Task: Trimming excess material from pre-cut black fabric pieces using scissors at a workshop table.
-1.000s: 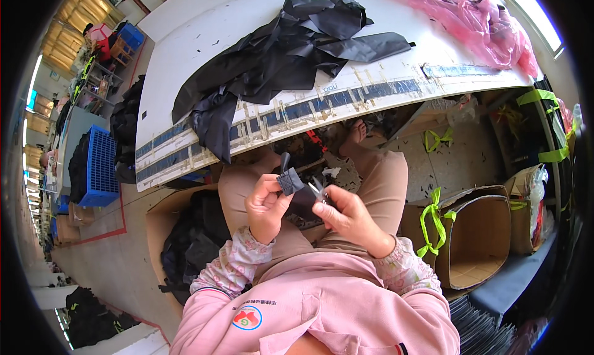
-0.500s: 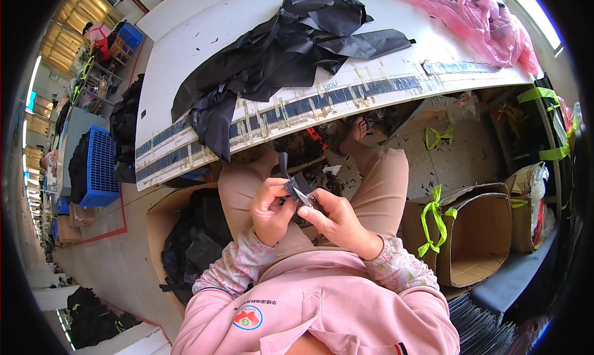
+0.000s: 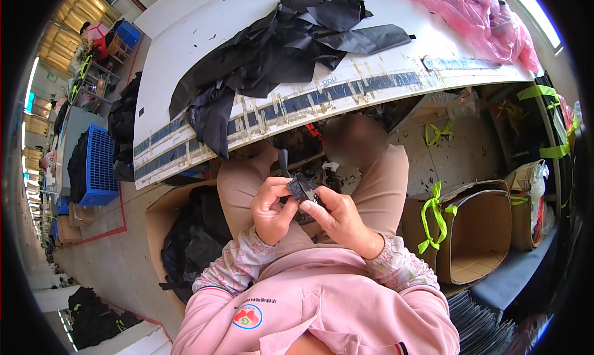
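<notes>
The long white table [image 3: 167, 51] bears crumpled black sheeting [image 3: 272, 51]. Before its near edge, the left hand [image 3: 272, 214] pinches a small dark fabric piece [image 3: 299, 186]; the right hand [image 3: 341, 220] grips a mostly hidden silvery metal tool [image 3: 314, 199]. The piece seems mid-work; how much is done, unclear.
</notes>
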Action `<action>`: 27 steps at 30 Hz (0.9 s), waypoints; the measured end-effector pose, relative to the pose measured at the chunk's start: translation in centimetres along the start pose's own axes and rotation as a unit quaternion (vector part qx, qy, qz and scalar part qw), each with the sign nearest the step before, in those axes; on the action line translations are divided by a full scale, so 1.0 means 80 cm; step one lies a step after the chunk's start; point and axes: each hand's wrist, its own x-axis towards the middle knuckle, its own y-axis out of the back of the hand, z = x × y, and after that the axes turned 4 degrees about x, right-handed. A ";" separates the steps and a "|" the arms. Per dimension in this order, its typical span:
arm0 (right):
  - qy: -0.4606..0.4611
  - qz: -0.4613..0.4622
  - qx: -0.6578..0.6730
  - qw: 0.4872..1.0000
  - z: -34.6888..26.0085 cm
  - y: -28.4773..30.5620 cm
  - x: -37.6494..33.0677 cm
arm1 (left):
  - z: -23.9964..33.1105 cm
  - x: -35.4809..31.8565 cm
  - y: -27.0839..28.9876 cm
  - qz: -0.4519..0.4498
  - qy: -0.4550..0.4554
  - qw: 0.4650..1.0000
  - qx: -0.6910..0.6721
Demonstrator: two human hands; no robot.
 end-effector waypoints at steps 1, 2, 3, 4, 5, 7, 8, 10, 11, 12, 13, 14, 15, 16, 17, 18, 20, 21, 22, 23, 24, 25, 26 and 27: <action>-0.001 0.000 0.000 1.000 -0.005 0.001 0.001 | 0.000 0.000 0.001 -0.009 -0.005 1.000 0.009; 0.007 0.001 0.001 1.000 -0.011 0.002 0.002 | 0.000 0.000 0.002 -0.018 -0.009 1.000 0.017; 0.014 0.003 0.002 1.000 -0.015 0.002 0.003 | 0.000 0.000 0.002 -0.018 -0.009 1.000 0.017; 0.013 0.003 0.002 1.000 -0.014 0.003 0.003 | 0.000 0.000 0.003 -0.026 -0.009 0.999 0.017; -0.002 -0.002 0.000 1.000 -0.013 0.003 0.003 | 0.000 0.001 0.003 -0.033 -0.009 0.999 0.016; -0.018 -0.008 -0.003 1.000 -0.011 0.006 0.002 | -0.001 0.003 0.005 -0.043 -0.011 0.999 0.014; -0.026 -0.011 -0.001 1.000 -0.010 0.007 0.002 | -0.002 0.004 0.007 -0.053 -0.014 0.998 0.011; -0.036 -0.013 0.001 0.999 -0.006 0.009 0.001 | -0.003 0.006 0.012 -0.069 -0.010 0.998 0.003; -0.046 -0.012 0.014 0.999 -0.003 0.010 0.000 | -0.003 0.008 0.014 -0.085 -0.007 0.996 -0.005; -0.057 -0.010 0.027 0.998 -0.001 0.012 0.000 | -0.002 0.011 0.017 -0.085 -0.006 0.996 -0.006; -0.057 -0.011 0.026 0.998 -0.001 0.015 0.001 | 0.000 0.014 0.020 -0.110 0.016 0.993 -0.037; -0.058 -0.028 0.031 0.997 -0.002 0.021 0.002 | 0.002 0.018 0.023 -0.134 0.037 0.988 -0.067; -0.059 -0.046 0.036 0.997 -0.004 0.028 0.003 | 0.004 0.022 0.026 -0.133 0.037 0.988 -0.068; -0.080 -0.068 0.043 0.994 -0.009 0.035 0.005 | 0.005 0.026 0.029 -0.166 0.072 0.978 -0.109; -0.080 -0.069 0.043 0.993 -0.010 0.040 0.007 | 0.006 0.029 0.031 -0.198 0.107 0.963 -0.150; -0.090 -0.096 0.030 0.991 -0.011 0.044 0.008 | 0.008 0.032 0.034 -0.197 0.107 0.963 -0.150; -0.073 -0.130 -0.010 0.989 -0.011 0.050 0.012 | 0.010 0.037 0.037 -0.248 0.137 0.946 -0.156; -0.073 -0.131 -0.011 0.989 -0.015 0.054 0.013 | 0.009 0.037 0.038 -0.248 0.136 0.946 -0.156; -0.047 -0.142 -0.070 0.986 -0.021 0.057 0.014 | 0.007 0.037 0.039 -0.256 0.144 0.942 -0.162; -0.021 -0.153 -0.128 0.980 -0.027 0.059 0.014 | 0.006 0.037 0.040 -0.264 0.151 0.938 -0.168; -0.021 -0.155 -0.128 0.979 -0.032 0.061 0.015 | 0.004 0.037 0.041 -0.263 0.151 0.938 -0.168; -0.004 -0.154 -0.171 0.973 -0.036 0.063 0.015 | 0.002 0.037 0.042 -0.270 0.163 0.933 -0.172; 0.013 -0.154 -0.214 0.965 -0.038 0.064 0.015 | 0.000 0.037 0.042 -0.277 0.175 0.928 -0.177; 0.012 -0.154 -0.214 0.965 -0.038 0.065 0.015 | 0.000 0.037 0.042 -0.277 0.175 0.928 -0.177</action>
